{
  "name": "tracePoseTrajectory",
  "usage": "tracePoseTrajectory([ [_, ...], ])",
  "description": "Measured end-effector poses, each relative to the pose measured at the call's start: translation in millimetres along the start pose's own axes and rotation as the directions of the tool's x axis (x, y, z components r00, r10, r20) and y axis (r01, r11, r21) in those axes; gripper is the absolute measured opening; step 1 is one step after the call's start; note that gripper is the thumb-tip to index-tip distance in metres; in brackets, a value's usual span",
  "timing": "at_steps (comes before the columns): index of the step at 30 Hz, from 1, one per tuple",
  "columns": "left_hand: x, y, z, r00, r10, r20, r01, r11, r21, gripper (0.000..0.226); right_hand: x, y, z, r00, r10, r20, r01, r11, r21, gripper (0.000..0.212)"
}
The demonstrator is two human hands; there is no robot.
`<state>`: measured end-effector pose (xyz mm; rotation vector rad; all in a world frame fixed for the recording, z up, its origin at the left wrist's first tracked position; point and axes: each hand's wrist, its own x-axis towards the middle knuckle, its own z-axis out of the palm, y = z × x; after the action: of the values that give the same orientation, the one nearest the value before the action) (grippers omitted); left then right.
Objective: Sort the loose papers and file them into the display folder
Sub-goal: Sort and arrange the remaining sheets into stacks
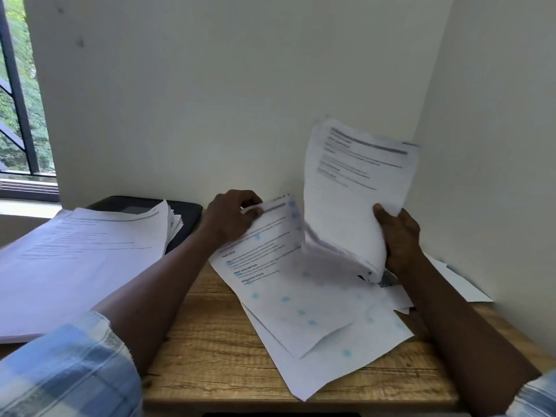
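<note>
Wooden table (210,341) shows between your arms, and you are mid-sort. Your right hand (400,236) grips a bundle (355,191) of sheets by its lower edge, upright over the far right corner. Your left hand (231,218) pinches the top edge of a printed sheet (270,266) lying on the loose papers (346,341) spread toward the right edge.

By my judgement that sheet next goes up to join the bundle or across to the stack (81,260) at the left edge. Lift it cleanly so the sheets beneath stay put. Filing has not begun.

A black cover (186,215) under the stack at the far edge may be the display folder, but it is mostly hidden. Print on the bundle is blurred, and the stack runs off the left side.
</note>
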<state>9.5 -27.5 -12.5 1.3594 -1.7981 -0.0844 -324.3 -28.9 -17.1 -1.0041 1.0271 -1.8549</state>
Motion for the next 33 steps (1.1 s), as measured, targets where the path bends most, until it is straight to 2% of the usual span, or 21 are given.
tracePoseTrajectory([
  [2,0.4,-2.1,-5.7,0.999,-0.005,-0.040,0.004,1.000,-0.026,0.010,-13.4,-10.5,4.3,0.973,0.004,0.232,0.027,0.991,-0.130,0.029],
  [4,-1.0,-3.7,-11.6,0.999,-0.015,-0.049,0.010,0.996,-0.092,0.018,-26.9,-19.3,9.7,0.906,0.053,0.421,0.076,0.955,-0.285,0.026],
  [7,-0.3,-3.2,-22.2,0.999,-0.007,0.053,0.017,0.979,-0.204,0.028,-37.8,-26.0,15.4,0.807,0.128,0.576,0.162,0.890,-0.426,0.027],
  [9,1.4,-3.6,-29.8,0.991,-0.074,0.113,0.104,0.953,-0.285,0.025,-41.3,-25.4,17.2,0.760,0.152,0.632,0.199,0.871,-0.448,0.028],
  [12,-1.4,-2.3,-31.8,0.944,-0.167,0.284,0.294,0.818,-0.495,0.021,-43.1,-18.0,21.1,0.780,0.158,0.606,0.224,0.833,-0.506,0.044],
  [14,-2.8,-1.6,-28.7,0.924,-0.155,0.349,0.332,0.780,-0.531,0.019,-43.3,-12.7,22.1,0.802,0.142,0.580,0.276,0.773,-0.571,0.058],
  [16,-1.7,0.1,-26.5,0.921,-0.141,0.362,0.335,0.760,-0.557,0.020,-39.3,-7.5,20.0,0.795,0.153,0.587,0.326,0.708,-0.626,0.062],
  [21,2.6,6.3,-24.7,0.928,-0.129,0.348,0.334,0.700,-0.631,0.023,-42.5,-12.3,19.1,0.775,0.170,0.608,0.232,0.819,-0.525,0.024],
  [25,1.8,6.5,-23.0,0.916,-0.149,0.372,0.374,0.648,-0.663,0.021,-43.0,-15.1,17.4,0.787,0.132,0.603,0.265,0.810,-0.523,0.020],
  [28,1.6,6.2,-19.2,0.932,-0.190,0.308,0.358,0.620,-0.699,0.022,-33.7,-11.9,15.1,0.834,0.005,0.552,0.328,0.800,-0.503,0.019],
  [31,2.7,0.9,-11.0,0.932,-0.337,0.135,0.336,0.661,-0.671,0.029,-23.2,-11.9,12.5,0.893,-0.194,0.406,0.380,0.810,-0.447,0.012],
  [32,2.3,-3.5,-6.9,0.939,-0.337,0.069,0.309,0.737,-0.602,0.028,-17.9,-12.0,10.4,0.905,-0.258,0.338,0.388,0.827,-0.406,0.009],
  [33,1.9,-10.8,-3.1,0.958,-0.288,0.010,0.262,0.855,-0.448,0.026,-12.9,-12.7,7.4,0.918,-0.309,0.250,0.386,0.842,-0.376,0.007],
])
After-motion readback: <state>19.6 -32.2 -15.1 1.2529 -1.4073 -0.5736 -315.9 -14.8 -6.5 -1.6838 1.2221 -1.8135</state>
